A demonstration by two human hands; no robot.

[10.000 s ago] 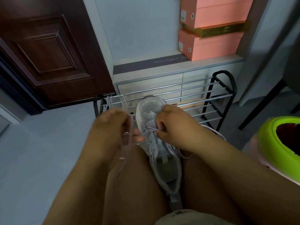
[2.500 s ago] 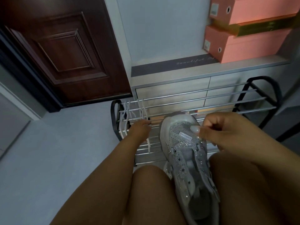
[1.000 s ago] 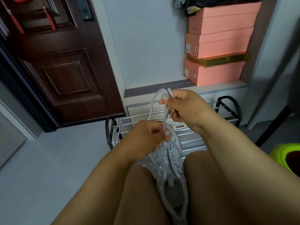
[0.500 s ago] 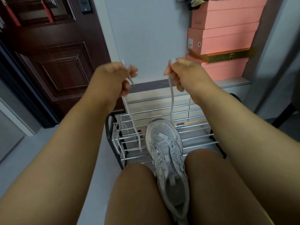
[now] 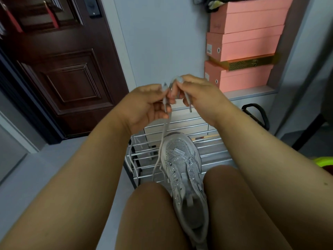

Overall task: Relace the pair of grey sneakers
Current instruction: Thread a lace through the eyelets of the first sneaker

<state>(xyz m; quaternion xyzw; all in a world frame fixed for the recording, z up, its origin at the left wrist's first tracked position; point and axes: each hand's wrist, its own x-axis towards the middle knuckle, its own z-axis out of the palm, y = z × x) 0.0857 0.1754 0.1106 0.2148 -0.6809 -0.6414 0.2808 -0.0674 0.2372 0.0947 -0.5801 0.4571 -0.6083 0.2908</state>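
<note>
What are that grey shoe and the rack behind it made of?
sneaker: looks like grey woven mesh, since holes show on the toe, with glittery trim that sparkles. rack: probably polished metal rods, given their bright mirror-like shine, in a black frame of unclear material.

Person, head view: both forearms bare, no sleeves in frame. Left hand (image 5: pixel 147 103) and right hand (image 5: pixel 200 94): no rings, watch or gloves; fingernails pale and glossy. Both thighs bare up to the frame's lower edge
</note>
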